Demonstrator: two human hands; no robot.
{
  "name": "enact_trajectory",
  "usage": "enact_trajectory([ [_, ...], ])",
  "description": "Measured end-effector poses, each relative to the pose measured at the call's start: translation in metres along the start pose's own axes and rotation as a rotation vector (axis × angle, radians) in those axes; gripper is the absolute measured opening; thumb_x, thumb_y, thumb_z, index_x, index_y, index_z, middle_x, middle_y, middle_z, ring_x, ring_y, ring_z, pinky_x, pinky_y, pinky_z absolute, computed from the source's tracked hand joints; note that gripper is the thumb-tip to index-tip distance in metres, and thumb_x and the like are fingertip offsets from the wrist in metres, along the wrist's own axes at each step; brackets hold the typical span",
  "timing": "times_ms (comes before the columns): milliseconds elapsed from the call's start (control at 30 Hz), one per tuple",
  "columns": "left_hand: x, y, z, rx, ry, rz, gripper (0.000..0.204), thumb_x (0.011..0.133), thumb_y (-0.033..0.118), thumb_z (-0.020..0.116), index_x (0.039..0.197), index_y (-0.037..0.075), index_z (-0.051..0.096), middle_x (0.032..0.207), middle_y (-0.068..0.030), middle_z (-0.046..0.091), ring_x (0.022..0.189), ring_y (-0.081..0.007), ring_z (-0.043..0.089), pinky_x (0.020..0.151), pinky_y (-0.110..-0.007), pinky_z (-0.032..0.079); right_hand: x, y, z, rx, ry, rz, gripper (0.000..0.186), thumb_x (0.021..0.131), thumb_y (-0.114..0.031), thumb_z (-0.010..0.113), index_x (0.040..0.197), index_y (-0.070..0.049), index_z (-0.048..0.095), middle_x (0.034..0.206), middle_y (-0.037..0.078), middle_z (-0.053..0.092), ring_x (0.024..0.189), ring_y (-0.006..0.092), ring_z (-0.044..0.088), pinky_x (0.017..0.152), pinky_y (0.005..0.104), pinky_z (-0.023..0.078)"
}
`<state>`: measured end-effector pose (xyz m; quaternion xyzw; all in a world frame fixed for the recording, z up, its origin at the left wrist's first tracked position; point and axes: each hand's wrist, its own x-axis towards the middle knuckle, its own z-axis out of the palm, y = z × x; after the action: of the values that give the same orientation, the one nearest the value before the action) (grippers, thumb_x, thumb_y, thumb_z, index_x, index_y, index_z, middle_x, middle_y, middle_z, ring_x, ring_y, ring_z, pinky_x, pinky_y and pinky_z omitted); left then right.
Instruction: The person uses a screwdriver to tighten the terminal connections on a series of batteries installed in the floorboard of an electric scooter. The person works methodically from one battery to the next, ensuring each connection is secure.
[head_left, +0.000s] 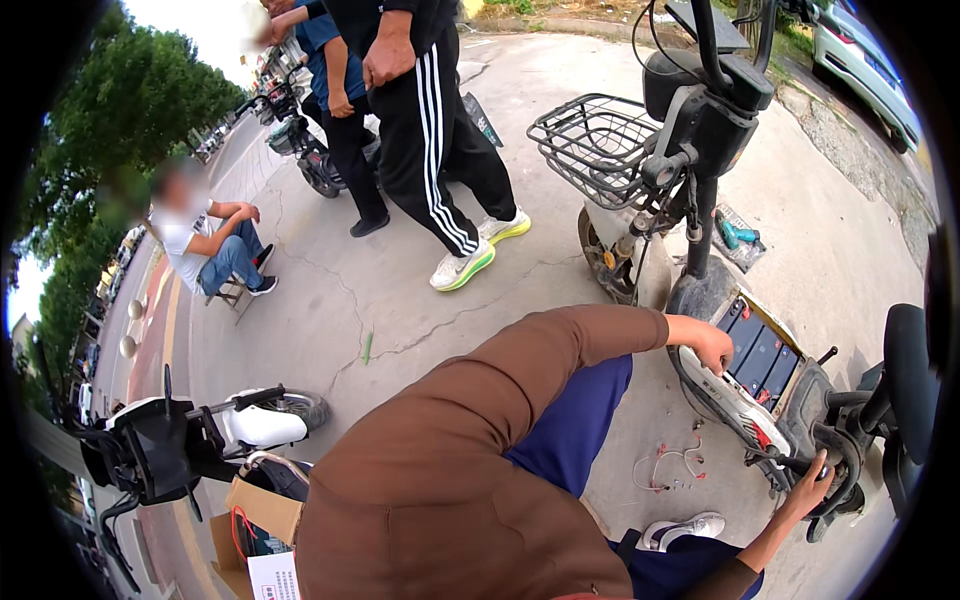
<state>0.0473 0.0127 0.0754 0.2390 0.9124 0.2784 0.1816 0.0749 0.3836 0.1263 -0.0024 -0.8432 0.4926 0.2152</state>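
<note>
My left hand has its fingers curled at the near edge of an electric scooter's open footboard compartment, beside a row of dark blue batteries with red terminals. My right hand grips a black part low at the scooter's rear, below the seat; its exact shape is partly hidden. Loose short wires and small pieces lie on the concrete under the scooter. A wire basket is on the scooter's front. A teal power tool lies on the ground beyond the deck.
A seated person is at left, two standing people ahead, near another scooter. A white two-wheeler lies near my left, with an open cardboard box. A white car is parked at upper right.
</note>
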Motion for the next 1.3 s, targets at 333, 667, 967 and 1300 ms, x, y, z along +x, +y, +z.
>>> enact_trajectory([
  [333,-0.043,-0.071,-0.004,-0.181,-0.393,-0.527,0.037,0.088,0.031,0.054,0.101,-0.003,0.062,0.093,-0.0132,0.067,0.083,-0.0242,0.066,0.075,-0.036,0.052,-0.006,-0.026,0.003,0.386,0.146,0.265,0.034,0.091,-0.035,0.054,0.085,-0.002,0.056,0.072,0.003,0.055,0.052,0.0071,0.042,0.046,0.0211,0.033],
  [667,0.046,0.035,0.042,-0.153,-0.519,0.077,0.040,0.082,0.013,0.060,0.118,-0.003,0.052,0.089,-0.0120,0.062,0.069,-0.0182,0.063,0.065,-0.030,0.050,-0.066,-0.098,-0.243,0.641,0.717,0.134,0.024,0.083,-0.028,0.055,0.073,-0.007,0.050,0.060,0.007,0.052,0.044,0.0104,0.041,0.037,0.0236,0.028],
  [967,0.011,0.064,0.063,-0.337,-0.835,0.105,0.036,0.086,0.009,0.053,0.119,-0.004,0.050,0.080,-0.0109,0.060,0.066,-0.0156,0.060,0.061,-0.027,0.049,-0.261,-0.263,-0.473,-0.217,0.722,0.558,0.016,0.089,-0.020,0.053,0.088,-0.003,0.055,0.071,0.008,0.060,0.053,0.0126,0.055,0.044,0.0273,0.048],
  [1300,-0.006,0.050,0.057,-0.219,-0.770,0.088,0.031,0.085,0.006,0.051,0.114,-0.006,0.051,0.073,-0.0102,0.058,0.058,-0.0147,0.057,0.054,-0.026,0.048,-0.499,-0.437,-0.529,-1.023,0.541,1.765,0.020,0.070,-0.010,0.069,0.087,-0.003,0.061,0.069,0.005,0.062,0.046,0.0118,0.050,0.041,0.0291,0.043],
])
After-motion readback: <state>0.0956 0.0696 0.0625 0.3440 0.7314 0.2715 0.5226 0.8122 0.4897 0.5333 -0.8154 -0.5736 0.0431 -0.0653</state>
